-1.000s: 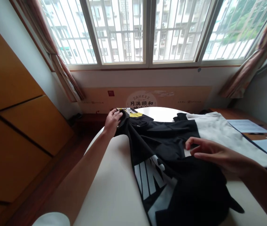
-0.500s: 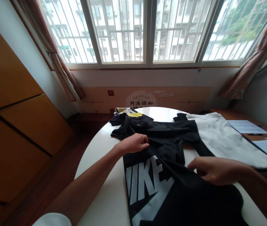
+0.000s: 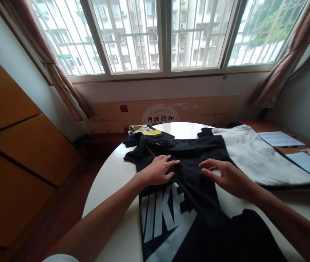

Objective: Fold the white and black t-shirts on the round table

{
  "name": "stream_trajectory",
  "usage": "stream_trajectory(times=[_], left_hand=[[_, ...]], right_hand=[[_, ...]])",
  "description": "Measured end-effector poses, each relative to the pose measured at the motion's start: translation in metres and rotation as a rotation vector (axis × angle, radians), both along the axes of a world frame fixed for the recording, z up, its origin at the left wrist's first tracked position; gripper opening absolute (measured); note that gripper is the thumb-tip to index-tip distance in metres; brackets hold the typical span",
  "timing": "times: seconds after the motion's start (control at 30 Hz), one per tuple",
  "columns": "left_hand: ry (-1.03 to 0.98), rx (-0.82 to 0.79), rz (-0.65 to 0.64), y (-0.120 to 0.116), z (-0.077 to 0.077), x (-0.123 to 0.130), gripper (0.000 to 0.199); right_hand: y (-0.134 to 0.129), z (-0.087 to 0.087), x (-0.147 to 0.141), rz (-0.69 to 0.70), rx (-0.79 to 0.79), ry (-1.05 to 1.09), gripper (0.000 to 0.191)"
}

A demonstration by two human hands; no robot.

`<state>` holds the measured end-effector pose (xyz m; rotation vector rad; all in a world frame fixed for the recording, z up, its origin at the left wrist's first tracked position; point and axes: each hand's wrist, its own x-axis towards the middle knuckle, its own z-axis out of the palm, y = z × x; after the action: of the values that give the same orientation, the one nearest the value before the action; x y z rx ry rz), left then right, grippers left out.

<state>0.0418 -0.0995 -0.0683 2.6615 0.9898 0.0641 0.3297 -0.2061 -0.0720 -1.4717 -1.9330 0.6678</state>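
Note:
A black T-shirt [image 3: 198, 233] with large grey NIKE lettering lies spread and partly bunched on the round white table [image 3: 111, 203]. My left hand [image 3: 160, 169] rests on its upper part, fingers spread over the fabric. Over the shirt's right side, near a sleeve, my right hand [image 3: 222, 176] has its fingers apart and holds nothing; whether its fingertips touch the cloth I cannot tell. The shirt's lower end runs out of view at the bottom.
Behind the shirt lies a black garment with a yellow and white print [image 3: 149, 133]. At the right is a white garment [image 3: 242, 153], beside a brown desk with papers [image 3: 280, 139]. A barred window [image 3: 166, 40] and a wooden cabinet [image 3: 10, 153] stand around the table.
My right hand has let go of the shirt's right edge and moved up and left. My left hand has unclenched and flattened on the fabric. The view has shifted slightly.

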Motion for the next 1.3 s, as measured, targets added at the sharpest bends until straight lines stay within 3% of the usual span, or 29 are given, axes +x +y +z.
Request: stream_trajectory(times=[0.07, 0.17, 0.2, 0.27, 0.33, 0.4, 0.5, 0.6, 0.67, 0.73, 0.83, 0.93, 1.03, 1.13, 1.23, 1.3], left_hand=[[0.059, -0.059, -0.051, -0.005, 0.002, -0.001, 0.065], [0.101, -0.140, -0.139, -0.012, 0.009, -0.004, 0.075], [0.095, -0.156, -0.163, -0.015, 0.012, -0.005, 0.079], [0.053, -0.207, -0.213, -0.020, 0.017, -0.004, 0.080], [-0.024, -0.280, -0.253, -0.022, 0.022, -0.001, 0.066], [-0.141, -0.301, -0.230, -0.018, 0.024, 0.002, 0.045], [-0.278, -0.106, -0.062, 0.000, 0.020, -0.005, 0.033], [-0.140, 0.168, 0.198, 0.027, 0.012, -0.028, 0.047], [0.015, 0.252, 0.416, 0.043, 0.007, -0.047, 0.060], [0.061, 0.201, 0.526, 0.056, 0.004, -0.063, 0.068], [-0.163, 0.028, 0.460, 0.069, 0.005, -0.079, 0.068], [-0.505, 0.076, 0.407, 0.077, 0.012, -0.085, 0.052], [-0.861, 0.205, 0.427, 0.086, 0.015, -0.084, 0.035], [-1.111, 0.162, 0.597, 0.095, 0.007, -0.082, 0.037], [-0.869, -0.059, 0.684, 0.099, -0.009, -0.082, 0.046], [-0.635, -0.113, 0.646, 0.100, -0.016, -0.084, 0.031]], right_hand=[[0.001, -0.006, -0.003, 0.038, 0.061, -0.107, 0.051], [-0.007, -0.005, -0.008, 0.221, -0.040, -0.284, 0.072], [-0.012, -0.002, -0.011, 0.258, -0.081, -0.336, 0.071], [-0.020, 0.006, -0.018, 0.286, -0.155, -0.387, 0.050], [-0.025, 0.013, -0.023, 0.307, -0.232, -0.368, 0.036], [-0.022, 0.013, -0.024, 0.301, -0.251, -0.296, 0.041], [-0.003, -0.001, -0.008, 0.124, -0.015, -0.197, 0.036], [0.022, -0.021, 0.028, -0.153, 0.307, -0.314, 0.043], [0.034, -0.033, 0.054, -0.327, 0.360, -0.472, 0.055], [0.041, -0.041, 0.073, -0.450, 0.287, -0.602, 0.063], [0.043, -0.039, 0.082, -0.466, 0.244, -0.625, 0.049], [0.037, -0.021, 0.077, -0.453, 0.347, -0.382, 0.034], [0.028, 0.001, 0.083, -0.720, 0.497, -0.187, 0.034], [0.025, 0.007, 0.111, -1.006, 0.631, -0.199, 0.044], [0.030, -0.007, 0.148, -1.084, 0.574, -0.220, 0.052], [0.035, -0.022, 0.168, -1.046, 0.440, -0.214, 0.053]])
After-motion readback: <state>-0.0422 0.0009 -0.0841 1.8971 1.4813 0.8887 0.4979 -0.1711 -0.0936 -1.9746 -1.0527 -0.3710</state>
